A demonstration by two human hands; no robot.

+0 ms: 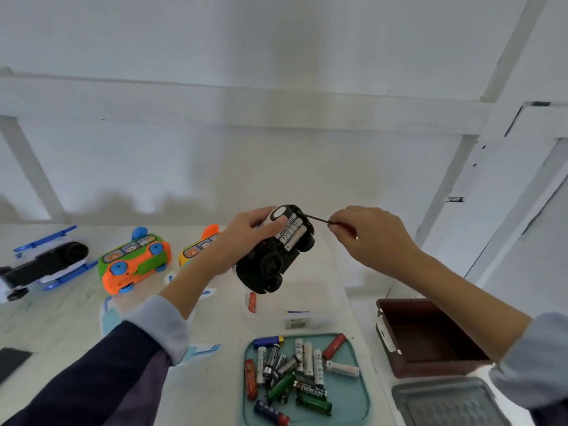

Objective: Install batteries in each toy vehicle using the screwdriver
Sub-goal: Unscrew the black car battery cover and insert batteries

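While the left hand (246, 238) holds the black toy car (273, 256) up in the middle of the frame, belly side showing, its fingers and thumb are curled round the car's top end. Two white batteries (290, 233) sit side by side in the open slot. The right hand (365, 235) pinches the screwdriver (319, 221) by its handle, and the thin tip touches the top edge of the slot. I think this step is fitting the batteries in this car, or poking at the slot edge; I cannot see the cover or a screw. Next, I think the cover must go back on and the screw must be turned tight, so the car has to be held steady. More batteries lie in the teal tray (359, 392) at the bottom of the frame. On the tabletop (61, 318) at the left, the green and orange toy (133, 261), a yellow toy (196, 247) and a black and blue toy (46, 262) wait
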